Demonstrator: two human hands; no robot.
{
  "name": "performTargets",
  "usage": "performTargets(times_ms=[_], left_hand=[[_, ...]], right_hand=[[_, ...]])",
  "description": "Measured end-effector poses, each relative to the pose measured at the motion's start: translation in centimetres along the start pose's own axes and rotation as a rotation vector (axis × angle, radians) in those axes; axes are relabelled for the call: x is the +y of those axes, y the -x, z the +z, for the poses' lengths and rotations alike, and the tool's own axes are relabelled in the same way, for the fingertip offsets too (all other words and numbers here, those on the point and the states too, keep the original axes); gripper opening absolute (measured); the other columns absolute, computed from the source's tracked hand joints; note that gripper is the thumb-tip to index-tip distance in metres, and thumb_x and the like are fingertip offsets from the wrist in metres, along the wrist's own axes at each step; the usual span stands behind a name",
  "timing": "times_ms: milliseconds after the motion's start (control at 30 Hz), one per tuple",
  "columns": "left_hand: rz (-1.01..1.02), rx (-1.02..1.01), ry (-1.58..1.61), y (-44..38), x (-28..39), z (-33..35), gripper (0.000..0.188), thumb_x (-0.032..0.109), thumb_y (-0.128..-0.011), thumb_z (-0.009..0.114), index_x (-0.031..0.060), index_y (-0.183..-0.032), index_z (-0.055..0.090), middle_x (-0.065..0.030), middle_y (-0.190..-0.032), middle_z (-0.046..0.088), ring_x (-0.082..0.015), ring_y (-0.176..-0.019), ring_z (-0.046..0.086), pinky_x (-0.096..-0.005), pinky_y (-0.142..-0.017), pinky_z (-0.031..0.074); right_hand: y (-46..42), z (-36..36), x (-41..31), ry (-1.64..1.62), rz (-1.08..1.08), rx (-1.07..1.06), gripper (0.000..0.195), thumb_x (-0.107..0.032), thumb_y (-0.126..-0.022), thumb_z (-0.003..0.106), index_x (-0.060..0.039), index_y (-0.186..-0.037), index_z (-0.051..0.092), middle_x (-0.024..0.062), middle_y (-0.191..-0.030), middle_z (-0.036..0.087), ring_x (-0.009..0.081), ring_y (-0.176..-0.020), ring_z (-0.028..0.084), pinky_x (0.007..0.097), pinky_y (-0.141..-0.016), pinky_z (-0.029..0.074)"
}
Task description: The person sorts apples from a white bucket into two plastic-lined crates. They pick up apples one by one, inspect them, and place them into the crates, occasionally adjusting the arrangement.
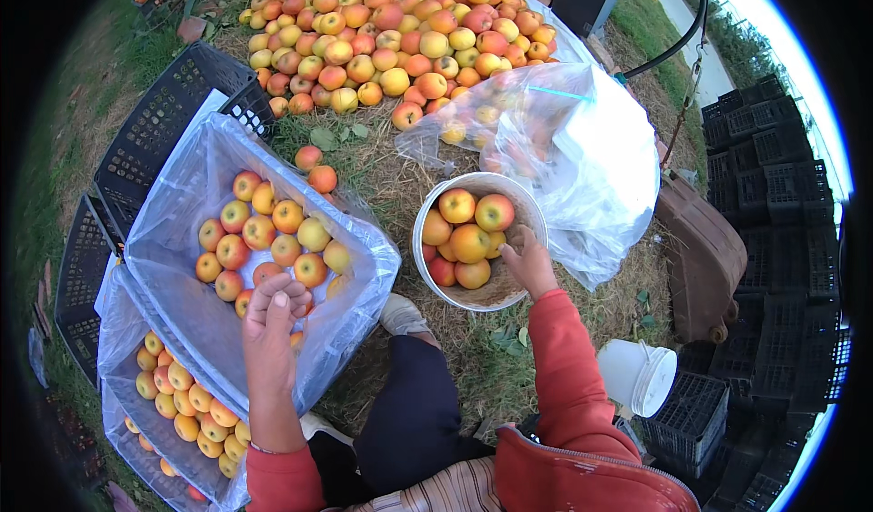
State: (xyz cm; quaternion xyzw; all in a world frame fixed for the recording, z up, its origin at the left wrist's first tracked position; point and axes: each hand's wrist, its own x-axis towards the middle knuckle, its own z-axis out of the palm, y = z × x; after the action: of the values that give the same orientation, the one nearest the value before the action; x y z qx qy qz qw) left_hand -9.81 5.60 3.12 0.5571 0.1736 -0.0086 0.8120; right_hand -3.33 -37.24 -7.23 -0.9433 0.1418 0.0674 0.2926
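My left hand (276, 307) is raised over the near right part of a crate lined with blue plastic (170, 219), its fingers curled; I cannot tell whether an apple is in it. Red and yellow apples (259, 232) lie in a loose layer on the crate's floor. Inside the rim of a white bucket (421, 266), my right hand (530, 263) reaches in at the right side, fingers bent beside a yellow apple (496, 242). Whether it grips that apple is unclear. Several other apples (469, 242) sit in the bucket.
A second lined crate (136, 430) holds apples at the lower left. A large apple heap (402, 41) lies ahead, partly under clear plastic sheeting (600, 171). Two black crates stand at the left. To the right are a rusty metal bucket (702, 253), a white pail (631, 375) and stacked black crates (784, 239).
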Motion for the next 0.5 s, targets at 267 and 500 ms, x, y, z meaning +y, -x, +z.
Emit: performTargets(times_ms=[267, 500], left_hand=[[-0.036, -0.018, -0.022, -0.3, -0.2, -0.2, 0.025, 0.018, -0.104, 0.058, 0.0041, -0.124, 0.063, -0.0053, -0.111, 0.068, -0.0145, -0.101, 0.065, -0.0317, -0.093, 0.051], [0.160, 0.128, -0.042, -1.4, 2.2, -2.3, 0.027, 0.022, -0.104, 0.059, 0.0047, -0.124, 0.063, -0.0056, -0.112, 0.069, -0.0149, -0.102, 0.065, -0.0322, -0.094, 0.051]], right_hand=[[-6.5, 6.8, 0.3, -0.875, 0.368, 0.194, 0.082, -0.037, -0.089, 0.076, 0.0040, -0.149, 0.038, 0.0175, -0.136, 0.056, 0.0246, -0.117, 0.058, 0.0346, -0.096, 0.048], [-6.3, 6.7, 0.7, -0.943, 0.404, 0.254, 0.072, -0.034, -0.088, 0.078, 0.0001, -0.142, 0.047, 0.0150, -0.130, 0.059, 0.0222, -0.113, 0.060, 0.0373, -0.095, 0.051]])
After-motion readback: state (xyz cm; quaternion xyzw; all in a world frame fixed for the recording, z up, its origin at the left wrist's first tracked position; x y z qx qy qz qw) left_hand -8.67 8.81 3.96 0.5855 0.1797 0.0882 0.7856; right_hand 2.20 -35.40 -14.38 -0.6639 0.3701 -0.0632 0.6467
